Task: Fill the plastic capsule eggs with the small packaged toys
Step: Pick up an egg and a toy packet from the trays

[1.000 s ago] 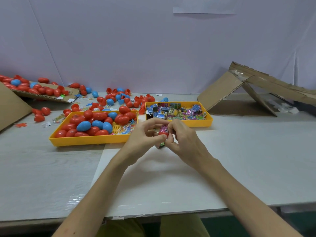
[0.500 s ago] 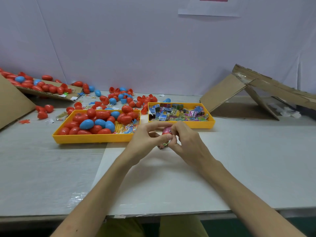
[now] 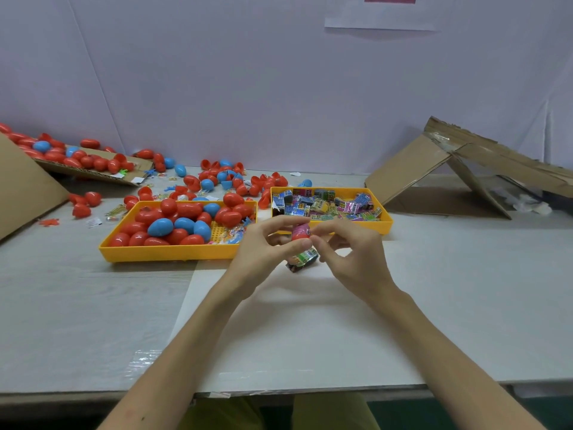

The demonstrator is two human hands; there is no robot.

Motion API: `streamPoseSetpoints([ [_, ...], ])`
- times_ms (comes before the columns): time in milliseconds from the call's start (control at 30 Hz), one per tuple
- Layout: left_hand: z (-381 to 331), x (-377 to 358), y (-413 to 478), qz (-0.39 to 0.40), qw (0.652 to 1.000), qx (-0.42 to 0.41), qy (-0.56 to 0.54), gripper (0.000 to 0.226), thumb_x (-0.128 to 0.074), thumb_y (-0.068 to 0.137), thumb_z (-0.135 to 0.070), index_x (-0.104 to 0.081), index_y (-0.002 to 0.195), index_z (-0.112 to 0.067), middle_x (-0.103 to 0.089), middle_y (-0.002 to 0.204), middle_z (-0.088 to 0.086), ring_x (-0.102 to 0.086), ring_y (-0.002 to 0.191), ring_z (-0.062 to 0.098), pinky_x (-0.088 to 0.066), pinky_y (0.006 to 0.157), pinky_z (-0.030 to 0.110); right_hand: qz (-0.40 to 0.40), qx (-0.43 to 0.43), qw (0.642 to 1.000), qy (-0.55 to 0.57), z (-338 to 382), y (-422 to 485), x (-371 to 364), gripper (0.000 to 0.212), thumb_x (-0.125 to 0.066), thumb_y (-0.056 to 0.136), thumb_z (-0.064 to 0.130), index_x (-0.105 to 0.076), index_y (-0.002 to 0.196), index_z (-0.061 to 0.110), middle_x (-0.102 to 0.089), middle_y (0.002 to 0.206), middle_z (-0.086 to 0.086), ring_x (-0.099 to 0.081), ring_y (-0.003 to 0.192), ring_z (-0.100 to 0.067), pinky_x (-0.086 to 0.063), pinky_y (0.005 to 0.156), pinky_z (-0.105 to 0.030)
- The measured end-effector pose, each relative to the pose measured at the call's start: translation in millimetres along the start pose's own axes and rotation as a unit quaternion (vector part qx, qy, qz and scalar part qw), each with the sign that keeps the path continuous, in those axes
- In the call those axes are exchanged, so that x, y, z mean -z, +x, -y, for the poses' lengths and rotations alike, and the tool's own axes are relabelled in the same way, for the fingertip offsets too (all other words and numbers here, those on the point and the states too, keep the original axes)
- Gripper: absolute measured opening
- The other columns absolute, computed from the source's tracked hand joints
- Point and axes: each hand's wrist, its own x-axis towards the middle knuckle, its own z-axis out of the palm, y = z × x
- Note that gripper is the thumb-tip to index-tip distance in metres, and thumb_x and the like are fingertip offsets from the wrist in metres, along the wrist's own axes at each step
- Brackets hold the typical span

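Note:
My left hand point(image 3: 263, 246) grips a red capsule egg point(image 3: 300, 233) between thumb and forefinger, just in front of the two trays. My right hand point(image 3: 353, 256) faces it, fingers curled, fingertips pinching at the egg's top where a pink toy packet shows. A second toy packet point(image 3: 302, 260), green and black, hangs just under the egg between both hands; which hand holds it I cannot tell. A yellow tray point(image 3: 167, 254) on the left holds several red and blue eggs. A smaller yellow tray point(image 3: 379, 227) on the right holds several packaged toys.
Loose red and blue eggs point(image 3: 217, 181) and egg halves lie behind the trays. More eggs sit on a cardboard sheet point(image 3: 93, 172) at the back left. A cardboard flap point(image 3: 21, 187) leans at the far left. A folded cardboard box point(image 3: 434, 172) stands at the right.
Both hands stay together at the egg in front of the trays. The fingers of my right hand have spread a little and the lower packet shows more below the egg.

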Motion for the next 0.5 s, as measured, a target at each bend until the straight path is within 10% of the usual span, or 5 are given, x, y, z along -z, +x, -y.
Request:
streamPoseSetpoints([
  [500,0.0,1.3,-0.4,0.008,0.998,-0.022,0.050,0.038,-0.086,0.078,-0.015,-0.076,0.106,-0.038,-0.073,0.107,-0.008,-0.069,0.080,0.012,-0.061,0.075,0.030,0.043,0.051,0.995,-0.073,-1.3,-0.8,0.6,0.008,-0.070,0.083,0.004,-0.065,0.087,0.009,-0.065,0.083,0.001,-0.054,0.062,-0.013,-0.047,0.058,-0.024],
])
